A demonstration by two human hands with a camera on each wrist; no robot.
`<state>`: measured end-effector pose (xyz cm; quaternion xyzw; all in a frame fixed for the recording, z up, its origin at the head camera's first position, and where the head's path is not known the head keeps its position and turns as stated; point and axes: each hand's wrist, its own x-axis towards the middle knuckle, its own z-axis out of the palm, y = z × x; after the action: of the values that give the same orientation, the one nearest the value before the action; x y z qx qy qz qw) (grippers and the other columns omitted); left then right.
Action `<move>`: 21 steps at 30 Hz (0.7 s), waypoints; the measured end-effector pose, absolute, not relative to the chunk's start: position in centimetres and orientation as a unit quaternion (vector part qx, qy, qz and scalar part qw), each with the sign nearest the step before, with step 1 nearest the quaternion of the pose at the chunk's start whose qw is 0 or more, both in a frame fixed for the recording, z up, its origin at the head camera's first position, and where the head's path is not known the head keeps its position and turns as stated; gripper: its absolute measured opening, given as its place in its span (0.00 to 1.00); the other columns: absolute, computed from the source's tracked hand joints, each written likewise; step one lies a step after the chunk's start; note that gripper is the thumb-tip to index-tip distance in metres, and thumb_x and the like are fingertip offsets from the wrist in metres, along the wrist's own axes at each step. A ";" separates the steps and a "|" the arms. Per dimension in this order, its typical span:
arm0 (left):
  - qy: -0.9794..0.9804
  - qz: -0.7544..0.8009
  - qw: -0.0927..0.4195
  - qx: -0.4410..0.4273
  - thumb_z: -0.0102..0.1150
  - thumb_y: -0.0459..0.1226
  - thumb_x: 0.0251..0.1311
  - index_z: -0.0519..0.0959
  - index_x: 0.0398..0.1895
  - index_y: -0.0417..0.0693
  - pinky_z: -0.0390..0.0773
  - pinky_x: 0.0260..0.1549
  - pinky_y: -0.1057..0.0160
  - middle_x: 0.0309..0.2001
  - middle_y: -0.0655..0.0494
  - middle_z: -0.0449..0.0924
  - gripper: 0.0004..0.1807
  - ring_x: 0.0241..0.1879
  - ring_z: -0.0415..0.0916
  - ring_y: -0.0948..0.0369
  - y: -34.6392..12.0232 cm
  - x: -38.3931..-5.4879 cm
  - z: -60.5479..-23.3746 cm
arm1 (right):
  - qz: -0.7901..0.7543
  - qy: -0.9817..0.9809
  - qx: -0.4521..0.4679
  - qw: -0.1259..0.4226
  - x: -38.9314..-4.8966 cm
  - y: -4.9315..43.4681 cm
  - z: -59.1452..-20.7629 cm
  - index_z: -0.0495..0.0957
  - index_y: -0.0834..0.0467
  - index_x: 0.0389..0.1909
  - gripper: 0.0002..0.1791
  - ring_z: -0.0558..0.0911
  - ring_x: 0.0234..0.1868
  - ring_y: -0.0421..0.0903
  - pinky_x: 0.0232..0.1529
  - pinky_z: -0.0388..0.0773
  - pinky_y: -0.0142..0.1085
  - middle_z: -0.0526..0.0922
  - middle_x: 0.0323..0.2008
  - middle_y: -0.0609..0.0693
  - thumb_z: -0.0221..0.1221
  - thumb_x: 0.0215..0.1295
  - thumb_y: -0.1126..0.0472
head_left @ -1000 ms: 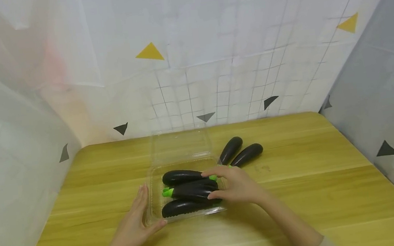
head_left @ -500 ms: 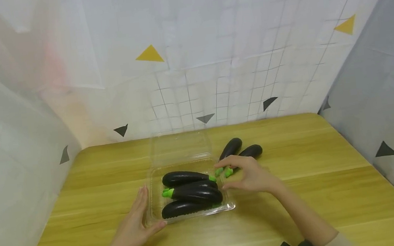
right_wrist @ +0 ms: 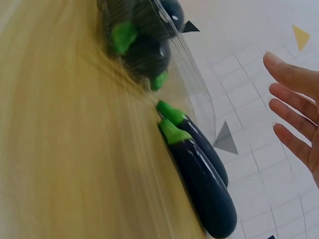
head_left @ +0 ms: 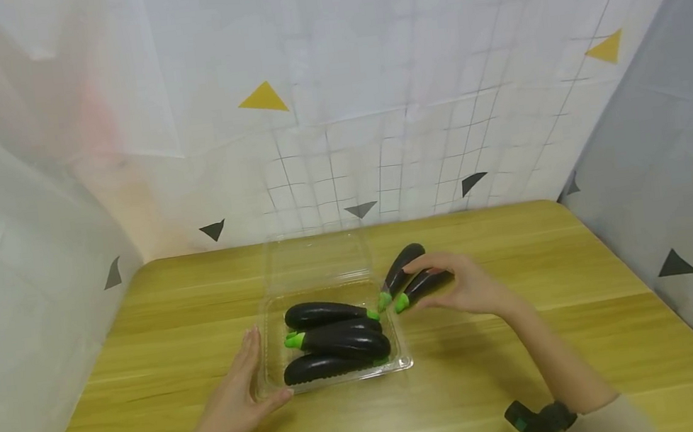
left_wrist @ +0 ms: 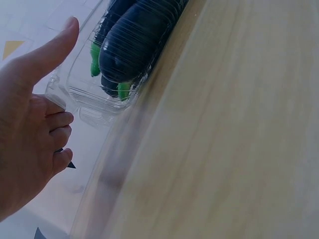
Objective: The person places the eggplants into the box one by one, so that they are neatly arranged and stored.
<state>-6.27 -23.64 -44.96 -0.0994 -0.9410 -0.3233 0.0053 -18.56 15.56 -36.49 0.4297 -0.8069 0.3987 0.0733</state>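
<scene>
A clear plastic clamshell box stands with its lid tilted back in the head view. Several dark eggplants with green stems lie inside, one resting across others. My left hand rests against the box's left side, its thumb along the front left corner. In the left wrist view, the thumb and fingers are beside the box's rim. My right hand hovers over two loose eggplants, fingers spread and holding nothing; one lies left of the other, which is partly hidden. Both appear whole in the right wrist view.
The wooden table carries the box near its middle. White sheets with yellow and dark triangles enclose it at the back and sides. A black wrist device sits on the right forearm.
My right hand has moved away from the eggplants in the box, back and to the right, over the loose pair. My left hand and the box have stayed in place.
</scene>
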 end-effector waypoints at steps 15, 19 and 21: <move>-0.941 -0.324 0.006 -0.101 0.62 0.61 0.54 0.40 0.77 0.45 0.54 0.61 0.33 0.76 0.45 0.36 0.59 0.73 0.41 0.42 -23.6 -6.2 -44.9 | 0.377 -0.846 0.370 0.069 -21.9 18.7 -39.5 0.80 0.55 0.52 0.28 0.80 0.50 0.50 0.48 0.79 0.41 0.83 0.49 0.49 0.75 0.46 0.63; -0.941 -0.323 0.007 -0.102 0.62 0.61 0.54 0.39 0.77 0.44 0.54 0.62 0.34 0.76 0.45 0.36 0.59 0.73 0.40 0.42 -23.6 -6.3 -44.8 | 0.381 -0.845 0.371 0.061 -22.4 19.1 -39.7 0.80 0.53 0.52 0.27 0.80 0.51 0.53 0.49 0.79 0.46 0.83 0.50 0.48 0.74 0.48 0.60; -0.942 -0.321 0.008 -0.102 0.62 0.61 0.54 0.40 0.77 0.44 0.54 0.61 0.33 0.76 0.45 0.36 0.59 0.73 0.41 0.42 -23.6 -6.2 -44.8 | 0.383 -0.844 0.372 0.054 -22.5 19.2 -39.8 0.80 0.54 0.52 0.27 0.80 0.51 0.55 0.49 0.78 0.50 0.82 0.50 0.49 0.74 0.48 0.59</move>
<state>-6.24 -23.63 -44.85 -0.1017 -0.9417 -0.3207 0.0075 -22.54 19.15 -39.79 0.3716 -0.8441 0.3827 0.0544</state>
